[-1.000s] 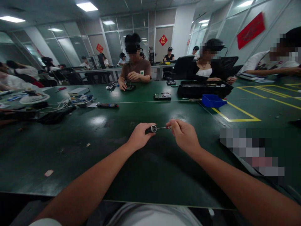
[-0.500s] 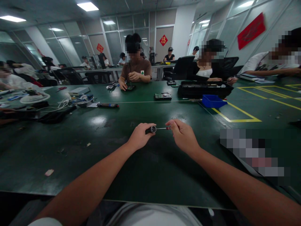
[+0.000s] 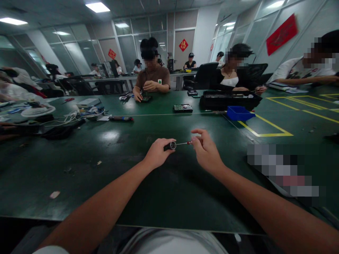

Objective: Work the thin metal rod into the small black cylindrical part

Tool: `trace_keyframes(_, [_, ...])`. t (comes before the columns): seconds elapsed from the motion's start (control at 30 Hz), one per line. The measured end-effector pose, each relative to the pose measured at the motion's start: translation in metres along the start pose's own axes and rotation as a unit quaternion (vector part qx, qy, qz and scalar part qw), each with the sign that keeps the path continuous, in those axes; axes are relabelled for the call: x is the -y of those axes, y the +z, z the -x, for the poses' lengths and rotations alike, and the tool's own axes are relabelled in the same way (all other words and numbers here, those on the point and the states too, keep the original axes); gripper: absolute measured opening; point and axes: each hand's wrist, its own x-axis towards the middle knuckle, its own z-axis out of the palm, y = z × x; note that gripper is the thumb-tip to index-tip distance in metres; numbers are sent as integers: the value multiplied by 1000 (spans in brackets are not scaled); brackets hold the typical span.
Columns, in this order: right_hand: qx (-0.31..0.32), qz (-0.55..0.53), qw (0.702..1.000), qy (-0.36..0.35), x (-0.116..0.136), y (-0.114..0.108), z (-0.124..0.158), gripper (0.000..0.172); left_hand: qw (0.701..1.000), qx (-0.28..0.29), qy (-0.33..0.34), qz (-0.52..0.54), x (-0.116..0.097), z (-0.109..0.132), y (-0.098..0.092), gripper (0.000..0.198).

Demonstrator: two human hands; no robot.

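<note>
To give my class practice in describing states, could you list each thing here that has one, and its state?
Left hand: closed on cylinder
Right hand: holding screwdriver, one finger extended
Cylinder: held, ringed end facing camera
Screwdriver: roughly level, tip at cylinder; contact unclear
Blue bin: open
Black box: open
Circuit board: lying flat
Ceiling lights: lit

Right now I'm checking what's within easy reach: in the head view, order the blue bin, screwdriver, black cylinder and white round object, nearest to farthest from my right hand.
1. Screwdriver: held in your right hand.
2. Black cylinder: just left, in your left hand.
3. Blue bin: ahead, toward the right.
4. White round object: far left.
</note>
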Motion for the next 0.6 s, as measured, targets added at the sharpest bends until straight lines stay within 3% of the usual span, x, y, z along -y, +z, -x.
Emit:
trace_keyframes(0.2, [-38,-149,988,32,-5,7,-7,20,1000,-25,-11,-1,-2,0,-1,39])
trace_keyframes(0.3, [-58,-296,944,135,-9,5,-14,21,999,-12,33,8,-3,0,-2,39])
trace_keyframes(0.4, [-15,-372,897,239,-12,2,-19,24,998,-7,60,6,-1,-1,-2,37])
trace_keyframes(0.6, [-74,-291,944,137,-13,3,-17,22,998,-7,65,-2,2,0,0,38])
